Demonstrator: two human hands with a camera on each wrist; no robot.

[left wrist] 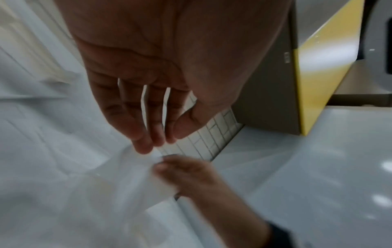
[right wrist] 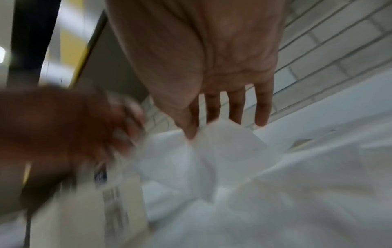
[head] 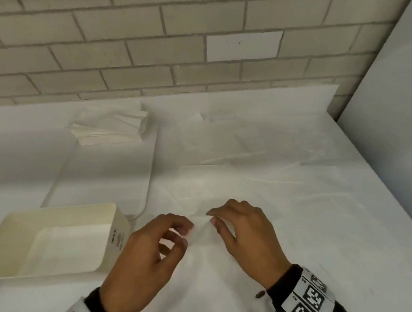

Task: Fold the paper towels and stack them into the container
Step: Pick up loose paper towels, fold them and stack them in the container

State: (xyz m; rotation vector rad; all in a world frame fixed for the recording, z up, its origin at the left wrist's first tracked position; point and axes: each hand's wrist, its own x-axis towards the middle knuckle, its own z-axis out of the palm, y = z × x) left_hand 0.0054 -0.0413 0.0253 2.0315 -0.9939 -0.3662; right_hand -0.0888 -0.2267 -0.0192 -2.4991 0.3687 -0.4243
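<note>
Both hands meet over a white towel [head: 204, 264] lying near the front edge of the table [head: 343, 232], at about 6 o'clock in the head view. The right hand [head: 245, 237] pinches a raised bit of the towel between thumb and fingertips; the right wrist view shows the thumb pressed on a lifted corner of the sheet [right wrist: 224, 144], with the other fingers [right wrist: 263, 107] held straight out above it. The left hand [head: 147, 258] sits just beside it, at about 9 o'clock from the right hand, fingers curled toward the same raised fold. In the left wrist view the fingertips [left wrist: 144, 144] touch the edge of the towel [left wrist: 118, 181], thumb close to them — whether it truly grips the paper cannot be told, as the frame is blurred there.

The container [head: 48, 238], cream and open-topped, sits tilted at about 8 o'clock, just beside the left hand, partly over the table's edge; nothing shows inside it. A stack [head: 112, 126] of folded towels lies at about 11 o'clock by the brick wall [head: 136, 36], well apart from the hands. More flat sheets [head: 217, 134] lie at 12 o'clock — their outlines are faint against the white table
</note>
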